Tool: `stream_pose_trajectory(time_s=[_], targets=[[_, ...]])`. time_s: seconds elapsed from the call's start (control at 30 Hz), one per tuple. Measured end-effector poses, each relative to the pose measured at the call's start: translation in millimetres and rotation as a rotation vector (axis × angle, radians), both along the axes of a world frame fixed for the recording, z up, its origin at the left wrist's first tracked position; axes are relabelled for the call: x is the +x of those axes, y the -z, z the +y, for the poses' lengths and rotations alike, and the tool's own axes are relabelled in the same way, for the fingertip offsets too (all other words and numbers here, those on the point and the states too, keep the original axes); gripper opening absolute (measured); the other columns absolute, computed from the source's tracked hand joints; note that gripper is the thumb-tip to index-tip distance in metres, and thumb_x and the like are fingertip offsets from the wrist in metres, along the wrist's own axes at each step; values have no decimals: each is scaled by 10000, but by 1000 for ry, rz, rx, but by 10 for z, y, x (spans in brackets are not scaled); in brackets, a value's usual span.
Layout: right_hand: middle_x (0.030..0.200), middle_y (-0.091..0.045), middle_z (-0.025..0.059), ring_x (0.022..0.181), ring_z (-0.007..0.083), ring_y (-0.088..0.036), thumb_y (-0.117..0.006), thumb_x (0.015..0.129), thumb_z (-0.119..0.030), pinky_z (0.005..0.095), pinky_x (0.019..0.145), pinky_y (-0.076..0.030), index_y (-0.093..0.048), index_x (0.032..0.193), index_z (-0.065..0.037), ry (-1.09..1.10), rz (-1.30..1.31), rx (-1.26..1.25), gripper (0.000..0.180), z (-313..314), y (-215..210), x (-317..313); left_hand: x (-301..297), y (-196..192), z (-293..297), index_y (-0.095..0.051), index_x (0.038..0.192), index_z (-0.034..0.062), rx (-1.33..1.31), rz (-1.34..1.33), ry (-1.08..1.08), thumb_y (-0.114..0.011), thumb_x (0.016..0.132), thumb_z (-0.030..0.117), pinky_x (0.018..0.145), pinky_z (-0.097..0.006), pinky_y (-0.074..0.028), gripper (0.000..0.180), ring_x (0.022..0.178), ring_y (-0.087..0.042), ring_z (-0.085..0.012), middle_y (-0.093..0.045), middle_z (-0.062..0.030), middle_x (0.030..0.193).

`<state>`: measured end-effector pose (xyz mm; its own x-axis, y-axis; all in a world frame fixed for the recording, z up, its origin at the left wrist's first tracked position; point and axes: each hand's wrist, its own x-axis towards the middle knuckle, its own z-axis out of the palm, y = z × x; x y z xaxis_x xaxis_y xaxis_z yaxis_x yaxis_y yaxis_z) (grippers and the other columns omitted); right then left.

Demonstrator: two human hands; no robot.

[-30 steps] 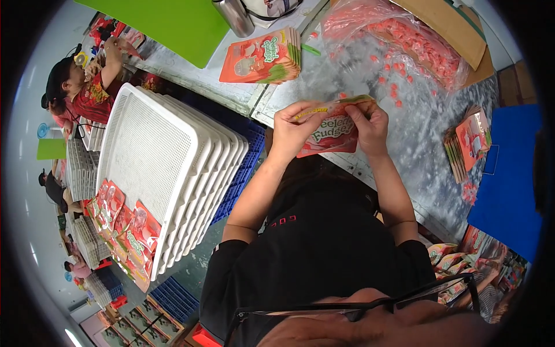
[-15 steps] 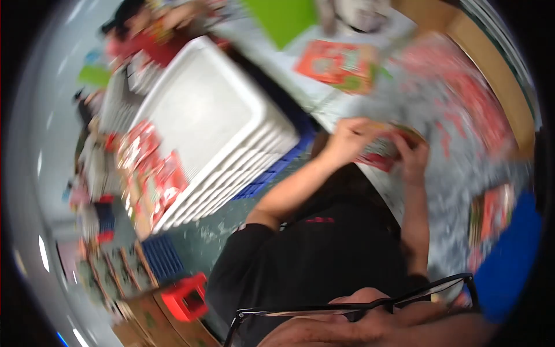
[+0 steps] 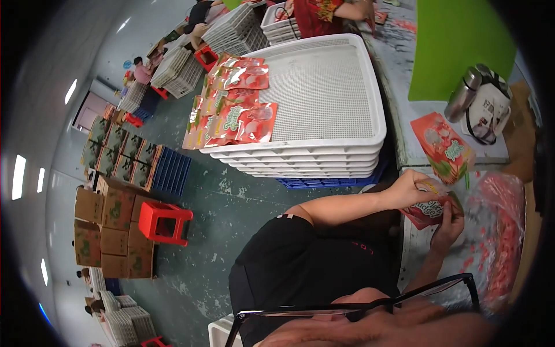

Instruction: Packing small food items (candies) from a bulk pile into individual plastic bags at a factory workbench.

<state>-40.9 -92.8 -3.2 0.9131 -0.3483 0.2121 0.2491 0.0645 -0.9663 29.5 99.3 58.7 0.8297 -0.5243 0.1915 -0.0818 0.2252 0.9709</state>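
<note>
A red printed pouch (image 3: 422, 215) is held between my two hands over the edge of the work table. My left hand (image 3: 409, 189) pinches its upper edge, with the fingers bent over it. The fingers of my right hand (image 3: 450, 224) grip the pouch's right side, the thumb lying on its front. Just beyond my hands, a second red pouch (image 3: 442, 144) lies flat on the table. A clear plastic bag of small red pieces (image 3: 504, 231) is to the right of my right hand, with loose red pieces beside it.
Left of the table rises a stack of white mesh trays (image 3: 324, 147); several filled pouches (image 3: 243, 124) lie on the top one. A steel flask (image 3: 463, 95) and a white bag (image 3: 488, 110) stand near a green panel (image 3: 457, 46). A red stool (image 3: 165, 221) and cardboard boxes (image 3: 115, 231) are farther left.
My view has swung left, so the tray stack and floor show more fully. Both hands keep hold of the pouch, which sits lower and farther right in view.
</note>
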Motion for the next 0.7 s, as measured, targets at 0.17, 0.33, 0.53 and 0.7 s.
stream_pose_trajectory(time_s=[0.17,0.33,0.53,0.7], targets=[[1126,-636,78,930,132,-614,-579,975,-73,287,871,-495,-600,1156,21,-6,-88,36,205,181,-241,134,250,-257,420,-722,1027,-22,-27,16,-258,-735,857,136,809,-267,-524,232,904,-666,-102,-739,-84,969],[1057,-636,51,871,123,-609,-566,990,-109,288,837,-516,-608,1132,-12,-18,65,114,177,-200,62,-5,936,-510,1763,-643,1111,19,-208,-114,-878,-714,881,249,814,-348,-537,333,908,-655,-193,-673,-83,1041],[950,-633,26,804,104,-593,-587,990,-138,250,746,-505,-627,1080,-31,190,203,267,145,-649,595,-329,1298,-348,3953,-571,1189,-38,-113,-326,-1479,-642,936,205,895,-407,-497,357,1020,-622,-260,-636,-145,1121],[937,-639,15,791,89,-583,-595,989,-154,241,720,-498,-628,1101,-43,258,352,286,161,-744,869,-599,1242,-186,3811,-447,1388,-16,1278,-785,-1747,-605,903,342,1150,-603,-100,623,1406,-214,-481,-273,-272,1520]])
